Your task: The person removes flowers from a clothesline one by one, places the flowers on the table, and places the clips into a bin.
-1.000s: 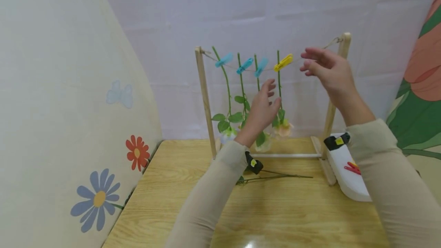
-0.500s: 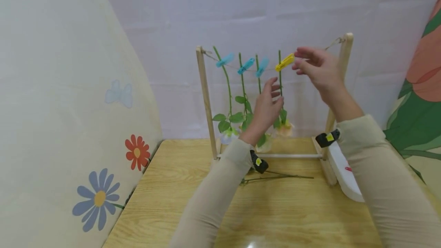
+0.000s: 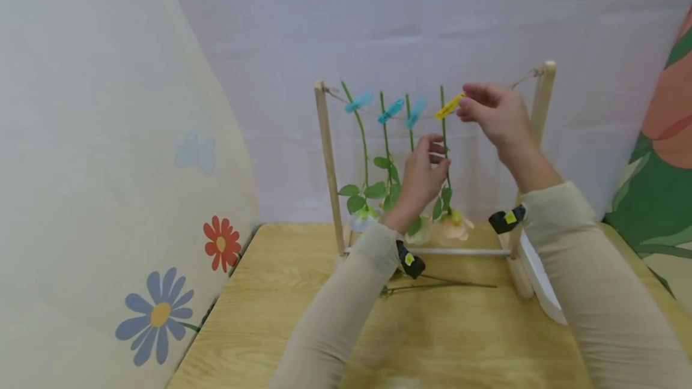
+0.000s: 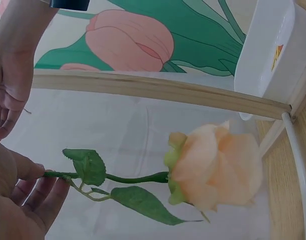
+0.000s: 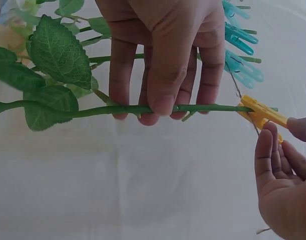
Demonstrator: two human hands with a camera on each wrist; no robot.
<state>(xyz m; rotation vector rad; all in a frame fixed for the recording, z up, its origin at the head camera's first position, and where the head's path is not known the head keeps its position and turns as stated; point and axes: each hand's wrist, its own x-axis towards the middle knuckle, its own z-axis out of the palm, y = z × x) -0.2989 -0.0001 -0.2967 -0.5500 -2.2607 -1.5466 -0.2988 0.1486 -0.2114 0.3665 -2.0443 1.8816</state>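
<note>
A peach artificial rose hangs head down from a string, its green stem passing through a yellow clothespin. My left hand pinches that stem below the clothespin, between thumb and fingers. At the clothespin's handle end, my right hand holds it between thumb and fingers, and its jaws are still around stem and string. To the left, three blue clothespins hold other stems with pale flowers hanging down. My left hand and forearm partly cover these flowers in the head view.
The string runs between two wooden posts of a rack, joined low by a white bar. Thin stems lie on the wooden table in front. A white tray stands right of the rack, partly behind my right arm.
My right hand has moved left to the yellow clothespin and taken hold of its handles. My left hand has shifted slightly right and closed on the rose's stem. The head view has tilted a little.
</note>
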